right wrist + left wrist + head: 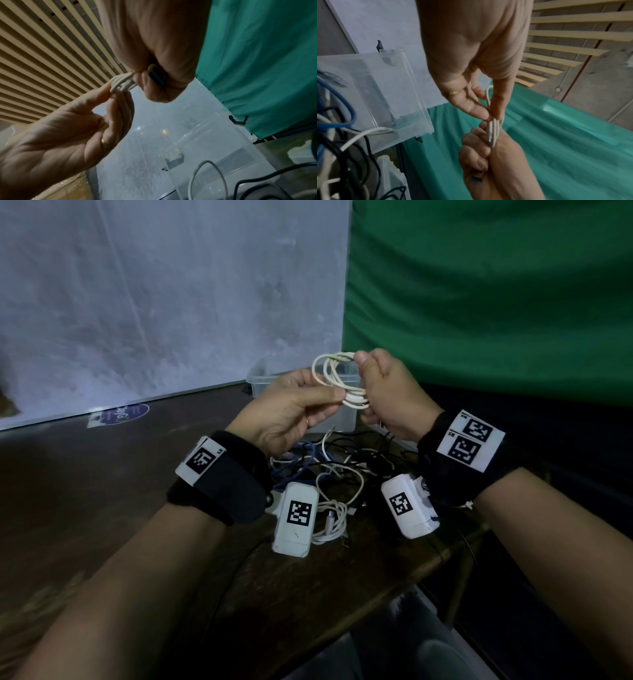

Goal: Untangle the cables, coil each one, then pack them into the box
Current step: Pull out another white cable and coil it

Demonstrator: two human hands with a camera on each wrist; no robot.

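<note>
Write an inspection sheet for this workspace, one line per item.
Surface: dark wooden table, a round sticker at its far edge.
Job's things: white coiled cable held up; clear plastic box behind it.
Clutter: nothing seen.
Hands: left hand pinches the coil; right hand grips its other side.
Cables: tangled pile of white, blue and black on the table.
Surroundings: pale board, green cloth.

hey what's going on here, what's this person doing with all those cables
A person is coiling a white cable in the air: the left hand pinches the loops, the right hand grips them. The tangled pile of cables lies on the table below, and the clear box sits behind.
</note>
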